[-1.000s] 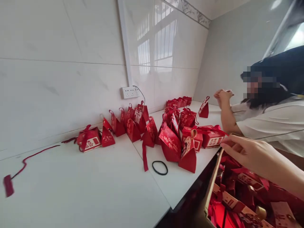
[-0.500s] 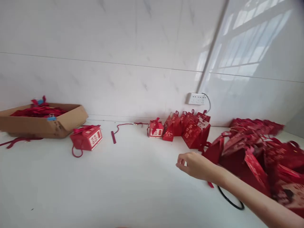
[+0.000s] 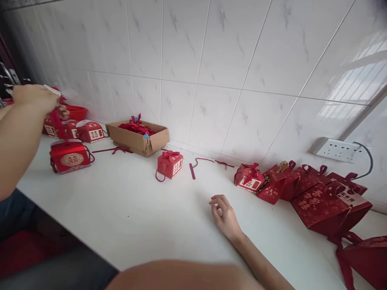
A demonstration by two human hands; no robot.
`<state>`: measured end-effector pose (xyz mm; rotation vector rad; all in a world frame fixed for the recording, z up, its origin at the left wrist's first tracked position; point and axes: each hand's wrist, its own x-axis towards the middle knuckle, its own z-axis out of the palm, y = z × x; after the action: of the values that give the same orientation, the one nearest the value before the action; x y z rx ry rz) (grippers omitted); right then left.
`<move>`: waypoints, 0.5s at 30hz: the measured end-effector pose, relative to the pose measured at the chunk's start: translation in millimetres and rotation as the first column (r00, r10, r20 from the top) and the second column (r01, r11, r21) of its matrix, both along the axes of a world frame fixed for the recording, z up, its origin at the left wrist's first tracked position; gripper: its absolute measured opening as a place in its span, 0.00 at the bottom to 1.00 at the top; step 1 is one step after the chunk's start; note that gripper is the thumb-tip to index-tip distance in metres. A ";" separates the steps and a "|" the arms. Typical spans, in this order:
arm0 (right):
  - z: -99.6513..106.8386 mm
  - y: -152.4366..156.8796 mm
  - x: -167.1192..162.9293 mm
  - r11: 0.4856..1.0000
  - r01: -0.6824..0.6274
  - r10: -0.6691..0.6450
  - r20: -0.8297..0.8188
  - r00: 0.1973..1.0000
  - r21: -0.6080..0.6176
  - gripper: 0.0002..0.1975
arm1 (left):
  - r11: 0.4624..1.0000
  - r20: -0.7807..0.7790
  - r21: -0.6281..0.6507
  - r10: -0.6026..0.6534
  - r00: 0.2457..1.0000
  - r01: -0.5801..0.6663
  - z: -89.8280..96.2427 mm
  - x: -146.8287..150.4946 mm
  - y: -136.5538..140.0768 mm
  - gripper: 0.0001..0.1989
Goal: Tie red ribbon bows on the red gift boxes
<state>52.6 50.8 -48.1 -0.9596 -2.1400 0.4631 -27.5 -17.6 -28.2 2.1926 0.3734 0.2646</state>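
My right hand rests on or just above the white table. Its fingers are loosely curled with a gap beside the thumb, and nothing shows in them. The nearest things are a small red gift box with a bow, up and to its right, and a maroon strip with a cord beyond the fingertips. Another red gift box with a cord handle stands further left. Blurred skin, perhaps my other arm, crosses the bottom edge. My left hand is out of view.
At the left, a co-worker's hands hold a red ribbon above several red boxes. A cardboard box of red ribbons stands by the tiled wall. Maroon gift bags crowd the right, below a power socket.
The view has swung left and tilted, bringing in a co-worker and more boxes. My right hand stays loosely curled, now seen lower and further from the bags.
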 end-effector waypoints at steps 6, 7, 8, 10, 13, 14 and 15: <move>1.7 -4.9 -2.1 0.999 -0.010 0.005 0.093 0.996 0.046 0.10 | 0.445 0.434 -0.011 0.809 0.396 -0.896 47.9 -122.4 66.8 0.26; 2.5 -6.1 -3.3 0.998 -0.005 -0.001 0.107 0.994 0.059 0.10 | 0.002 0.496 -0.120 0.866 -0.059 -0.993 52.6 -138.9 76.7 0.29; 3.2 -7.8 -3.8 0.998 0.001 -0.010 0.116 0.993 0.070 0.10 | -0.316 0.476 -0.164 0.804 -0.356 -0.934 55.7 -152.6 85.4 0.38; 4.0 -13.3 -1.2 0.997 0.017 -0.026 0.114 0.993 0.082 0.09 | -0.498 0.327 -0.170 0.785 -0.525 -0.850 57.1 -170.6 98.6 0.50; 3.9 -26.9 14.3 0.995 0.018 -0.030 0.118 0.993 0.100 0.08 | -0.475 0.211 -0.244 0.825 -0.524 -0.846 53.2 -175.7 108.3 0.52; 3.9 -31.9 22.5 0.996 0.009 -0.019 0.114 0.993 0.087 0.07 | -0.450 0.210 -0.274 0.834 -0.509 -0.850 51.9 -171.8 109.5 0.50; 4.2 -36.6 31.9 0.998 0.000 -0.006 0.099 0.995 0.058 0.07 | -0.416 0.228 -0.299 0.843 -0.487 -0.859 51.1 -164.8 109.7 0.49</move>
<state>84.5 14.2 -43.8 -0.9709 -2.2280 0.3564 -192.3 92.1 22.8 0.8911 2.1132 1.7061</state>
